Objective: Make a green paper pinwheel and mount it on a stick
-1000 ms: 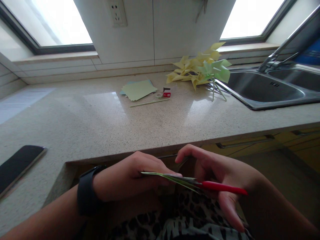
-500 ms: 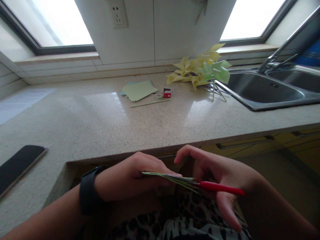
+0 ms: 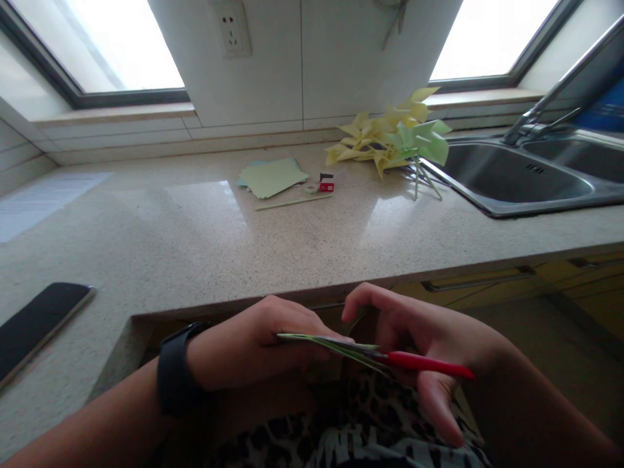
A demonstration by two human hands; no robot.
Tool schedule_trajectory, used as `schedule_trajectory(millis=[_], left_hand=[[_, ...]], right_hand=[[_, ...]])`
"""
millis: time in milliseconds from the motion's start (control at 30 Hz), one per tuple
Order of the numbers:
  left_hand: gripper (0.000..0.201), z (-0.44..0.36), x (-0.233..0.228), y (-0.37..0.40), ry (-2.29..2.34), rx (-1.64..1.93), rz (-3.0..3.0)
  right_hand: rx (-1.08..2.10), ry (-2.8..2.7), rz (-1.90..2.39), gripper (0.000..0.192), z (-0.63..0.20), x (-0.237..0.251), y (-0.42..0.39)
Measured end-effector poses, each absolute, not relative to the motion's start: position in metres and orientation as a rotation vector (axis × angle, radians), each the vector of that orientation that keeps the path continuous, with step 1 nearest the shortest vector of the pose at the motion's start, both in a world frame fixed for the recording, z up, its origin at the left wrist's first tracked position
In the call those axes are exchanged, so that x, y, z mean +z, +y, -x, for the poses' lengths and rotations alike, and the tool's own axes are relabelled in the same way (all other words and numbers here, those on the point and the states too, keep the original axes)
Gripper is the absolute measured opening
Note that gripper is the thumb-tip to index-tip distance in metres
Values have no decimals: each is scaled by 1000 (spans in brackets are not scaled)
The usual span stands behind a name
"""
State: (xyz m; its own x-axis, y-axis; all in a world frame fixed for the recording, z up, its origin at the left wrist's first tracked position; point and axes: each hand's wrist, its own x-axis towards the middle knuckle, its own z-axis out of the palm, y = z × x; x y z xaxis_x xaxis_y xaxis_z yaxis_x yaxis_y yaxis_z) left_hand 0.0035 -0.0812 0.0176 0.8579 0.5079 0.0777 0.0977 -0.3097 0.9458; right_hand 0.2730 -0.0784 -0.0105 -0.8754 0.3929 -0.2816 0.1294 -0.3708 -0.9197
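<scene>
1. Head view, closest stuff first: both hands are down below the counter edge, right over a leopard-print lap [image 3: 341, 429]. The left hand [image 3: 248, 348], with a black watch [image 3: 175, 370] on its wrist, is pinched around a folded sheet of green paper [image 3: 312, 340], seen almost edge-on. Looks like it's held flat and taut so the blades can get at it.
2. The right hand [image 3: 429, 344] is wrapped around red-handled scissors [image 3: 419, 363]; the blades are in the paper's edge, and they look nearly closed, though it's too thin to be sure. Holding it over the lap probably gives room to turn the sheet.
3. Next out, the speckled stone counter [image 3: 195, 253]. A dark phone [image 3: 36, 322] lies flat near its left edge, well apart from everything else.
4. Mid-counter: a small stack of green paper sheets [image 3: 270, 177], a thin stick [image 3: 292, 202] lying just in front, a roll of tape [image 3: 311, 188] and a little red box [image 3: 326, 184] beside it. Can't tell what's in the box.
5. Further back right, a pile of yellow and green paper pinwheels [image 3: 390, 136], sticks poking out, piled just beside the sink [image 3: 517, 175].
6. The sink basin looks like it has nothing in it; the tap [image 3: 541, 107] leans over it. Windows and a wall socket [image 3: 233, 27] sit behind.
</scene>
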Motion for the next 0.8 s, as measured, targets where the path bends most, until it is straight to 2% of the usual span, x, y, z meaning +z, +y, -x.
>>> schedule_trajectory(millis=[133, 333, 533, 800], left_hand=[[25, -4, 18, -82, 463, 421, -1858], [26, -4, 17, -82, 455, 443, -1859], [27, -3, 17, -82, 457, 424, -1865], [28, -3, 18, -82, 451, 410, -1862]], right_hand=[[2370, -1673, 678, 104, -272, -7, -80], [2298, -1745, 742, 89, -274, 5, -84], [2408, -1679, 696, 100, -271, -9, -79], [2448, -1628, 670, 107, -271, -14, -80]])
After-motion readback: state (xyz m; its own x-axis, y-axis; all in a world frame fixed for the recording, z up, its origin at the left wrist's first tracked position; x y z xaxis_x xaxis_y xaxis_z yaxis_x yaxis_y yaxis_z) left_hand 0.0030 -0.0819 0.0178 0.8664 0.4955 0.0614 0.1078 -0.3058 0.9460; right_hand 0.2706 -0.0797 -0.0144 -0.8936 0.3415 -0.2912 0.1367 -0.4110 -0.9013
